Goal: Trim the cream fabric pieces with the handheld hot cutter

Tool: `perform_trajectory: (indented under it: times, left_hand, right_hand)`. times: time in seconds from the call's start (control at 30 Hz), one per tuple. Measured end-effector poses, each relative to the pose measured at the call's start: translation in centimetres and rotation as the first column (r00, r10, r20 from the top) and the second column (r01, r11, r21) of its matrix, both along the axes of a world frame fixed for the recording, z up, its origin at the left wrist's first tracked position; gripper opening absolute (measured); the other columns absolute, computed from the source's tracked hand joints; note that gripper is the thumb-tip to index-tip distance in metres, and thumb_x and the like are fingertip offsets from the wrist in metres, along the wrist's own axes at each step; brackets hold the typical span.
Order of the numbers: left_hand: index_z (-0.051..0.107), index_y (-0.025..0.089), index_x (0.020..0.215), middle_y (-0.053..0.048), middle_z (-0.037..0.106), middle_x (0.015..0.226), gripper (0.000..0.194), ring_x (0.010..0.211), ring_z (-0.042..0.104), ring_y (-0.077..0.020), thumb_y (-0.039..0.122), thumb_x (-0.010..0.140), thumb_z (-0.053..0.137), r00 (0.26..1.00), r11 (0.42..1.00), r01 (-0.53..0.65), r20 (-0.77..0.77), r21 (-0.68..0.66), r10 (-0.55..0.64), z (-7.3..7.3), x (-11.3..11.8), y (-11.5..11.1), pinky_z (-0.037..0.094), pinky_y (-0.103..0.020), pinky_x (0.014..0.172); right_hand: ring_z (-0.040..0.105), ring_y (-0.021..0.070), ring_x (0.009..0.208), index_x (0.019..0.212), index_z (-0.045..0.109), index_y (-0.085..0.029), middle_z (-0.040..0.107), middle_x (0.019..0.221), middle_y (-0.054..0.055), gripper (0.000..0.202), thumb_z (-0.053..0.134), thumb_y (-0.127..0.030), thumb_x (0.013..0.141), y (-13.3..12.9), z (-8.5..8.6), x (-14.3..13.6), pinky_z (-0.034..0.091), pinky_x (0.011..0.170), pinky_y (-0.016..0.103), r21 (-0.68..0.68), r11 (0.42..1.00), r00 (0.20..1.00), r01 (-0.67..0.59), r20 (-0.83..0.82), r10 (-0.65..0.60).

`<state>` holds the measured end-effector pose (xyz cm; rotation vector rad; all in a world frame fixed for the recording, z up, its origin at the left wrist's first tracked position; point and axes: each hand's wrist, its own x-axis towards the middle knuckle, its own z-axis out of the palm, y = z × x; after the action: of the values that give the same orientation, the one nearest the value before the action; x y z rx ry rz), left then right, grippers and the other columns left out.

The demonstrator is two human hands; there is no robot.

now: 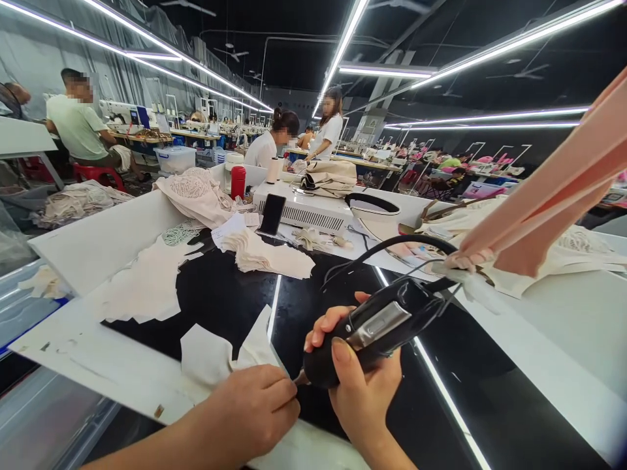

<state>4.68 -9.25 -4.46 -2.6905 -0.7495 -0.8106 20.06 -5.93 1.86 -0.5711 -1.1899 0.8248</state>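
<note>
My right hand (365, 385) is wrapped around a black hand-held corded tool (379, 323) with a metal plate on its side and a short pointed tip. My left hand (255, 405) is closed in a pinch at the edge of a cream fabric piece (208, 356), right beside the tool's tip. Its fingertips hide the spot where tip and cloth come together. The fabric lies partly raised on the glossy black tabletop (225, 294). From the back of the tool a black cable (392, 243) arches away, near a knotted salmon-pink cloth strip (543, 189).
A stack of cut fabric pieces (267, 254) lies behind my hands, with a larger cream piece (147, 281) to its left. A phone (272, 214) leans on a white vented box (304, 212). Nearby stands a red bottle (238, 183). Co-workers (264, 149) are beyond the table.
</note>
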Motion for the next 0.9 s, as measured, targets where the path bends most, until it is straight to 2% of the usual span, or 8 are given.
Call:
perform_trajectory:
  times: [0.17, 0.37, 0.5, 0.63, 0.9]
  left_hand:
    - [0.066, 0.010, 0.103, -0.007, 0.069, 0.093, 0.014, 0.089, 0.067, -0.0174, 0.007, 0.103, 0.052, 0.998, 0.996, 0.058, -0.032, -0.062, -0.060, 0.4, -1.0, 0.3, 0.059, -0.028, 0.085]
    - [0.065, 0.007, 0.116, -0.011, 0.072, 0.109, 0.019, 0.104, 0.070, -0.0206, 0.007, 0.103, 0.052, 0.999, 0.991, 0.055, 0.003, -0.120, -0.055, 0.2, -2.4, 0.6, 0.061, -0.033, 0.095]
    - [0.066, 0.010, 0.116, -0.010, 0.073, 0.108, 0.018, 0.107, 0.070, -0.0197, 0.010, 0.105, 0.051, 1.000, 0.993, 0.007, 0.011, -0.117, -0.005, 0.1, -2.8, 0.6, 0.060, -0.034, 0.098]
    - [0.066, 0.016, 0.119, -0.009, 0.072, 0.112, 0.019, 0.110, 0.069, -0.0214, 0.013, 0.106, 0.053, 0.999, 0.985, -0.038, 0.004, -0.168, 0.039, 0.1, -3.0, 0.5, 0.057, -0.043, 0.107]
    - [0.063, 0.017, 0.126, -0.010, 0.070, 0.116, 0.023, 0.112, 0.067, -0.0230, 0.015, 0.106, 0.053, 0.998, 0.976, -0.065, -0.012, -0.208, 0.064, -0.2, -3.2, 0.4, 0.057, -0.045, 0.106]
  right_hand:
    - [0.064, 0.0122, 0.057, 0.124, 0.054, -0.029, 0.066, 0.083, -0.004, 0.045, 0.079, -0.031, 0.087, 0.0, 0.2, -0.3, 0.059, 0.050, 0.027, 0.008, 1.000, 1.000, -0.004, -0.028, 0.004]
    - [0.064, 0.0119, 0.058, 0.126, 0.054, -0.029, 0.066, 0.084, -0.004, 0.048, 0.081, -0.031, 0.086, -0.1, 0.2, -0.4, 0.059, 0.051, 0.027, 0.009, 1.000, 0.999, -0.027, -0.045, 0.027]
    - [0.063, 0.0121, 0.057, 0.125, 0.053, -0.029, 0.064, 0.083, -0.004, 0.048, 0.081, -0.033, 0.086, -0.1, 0.4, -0.4, 0.059, 0.050, 0.028, -0.010, 1.000, 0.999, -0.017, -0.037, 0.017]
    - [0.063, 0.0126, 0.056, 0.125, 0.051, -0.029, 0.064, 0.082, -0.004, 0.050, 0.081, -0.035, 0.086, -0.1, 0.4, -0.4, 0.059, 0.050, 0.029, -0.018, 1.000, 1.000, -0.006, -0.022, 0.006]
    - [0.063, 0.0134, 0.056, 0.123, 0.053, -0.029, 0.064, 0.081, -0.004, 0.048, 0.081, -0.035, 0.085, -0.2, 0.5, -0.4, 0.058, 0.049, 0.029, -0.010, 1.000, 1.000, 0.009, -0.024, -0.009]
